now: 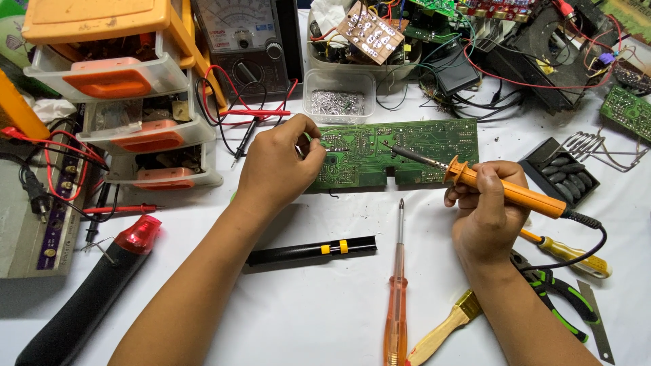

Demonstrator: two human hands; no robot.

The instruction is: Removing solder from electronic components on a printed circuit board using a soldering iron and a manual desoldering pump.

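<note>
A long green circuit board (400, 152) lies flat on the white table, its shiny solder side facing up. Its left end is pinched by the left hand (278, 169). An orange soldering iron (502, 190) is held in the right hand (485, 217). It slants up to the left, and its thin dark tip rests over the middle of the board.

A pale meter dial (236, 19) is seen at top centre; a green, white-labelled packet (12, 34) at upper left.
</note>
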